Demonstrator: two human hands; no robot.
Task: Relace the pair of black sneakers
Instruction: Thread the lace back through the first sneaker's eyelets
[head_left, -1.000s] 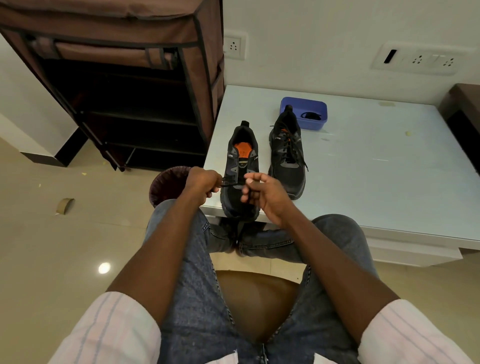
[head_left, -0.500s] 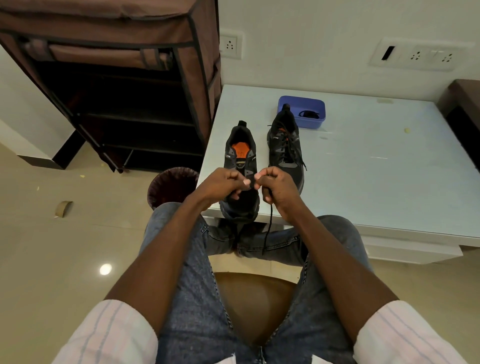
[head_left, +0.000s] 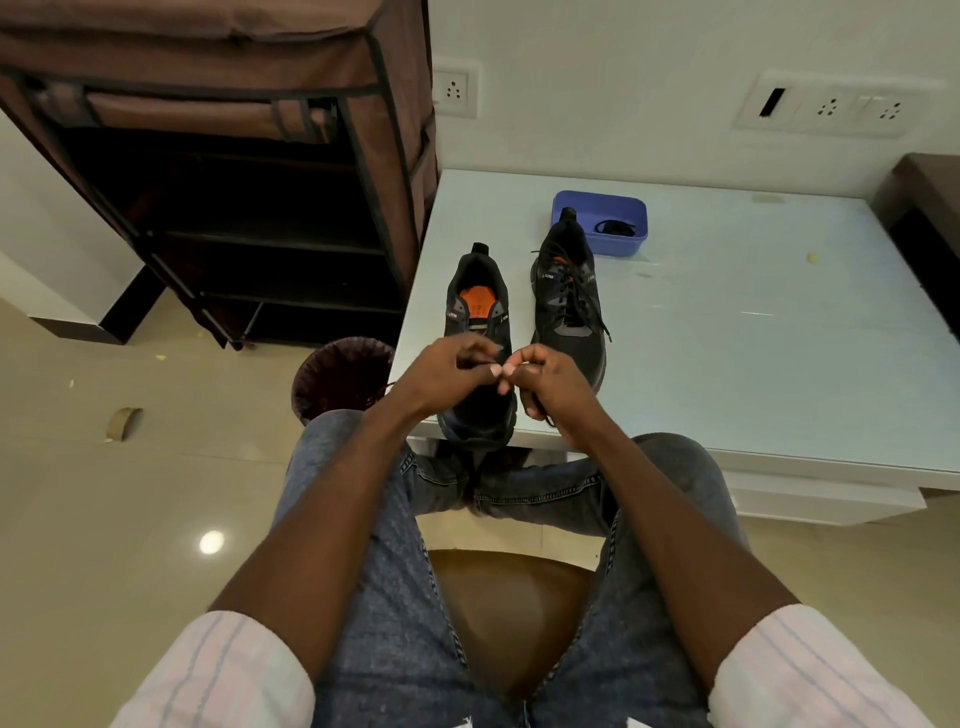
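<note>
Two black sneakers stand side by side near the front left corner of the white table (head_left: 727, 364). The left sneaker (head_left: 478, 306) has an open tongue and an orange insole showing. The right sneaker (head_left: 569, 306) is laced, with loose ends trailing. My left hand (head_left: 447, 376) and my right hand (head_left: 550, 387) meet over the toe end of the left sneaker, fingertips together, each pinching a thin black lace. The lace is mostly hidden by my fingers.
A blue tray (head_left: 602, 208) holding a coiled black lace sits behind the right sneaker. A dark waste bin (head_left: 337, 374) stands on the floor left of the table. A brown fabric shoe rack (head_left: 218, 171) fills the left. I sit on a brown stool (head_left: 509, 613).
My hands were apart with the lace stretched between them; they have come together over the left sneaker's front and stay fingertip to fingertip. The dangling lace below my right hand is no longer seen.
</note>
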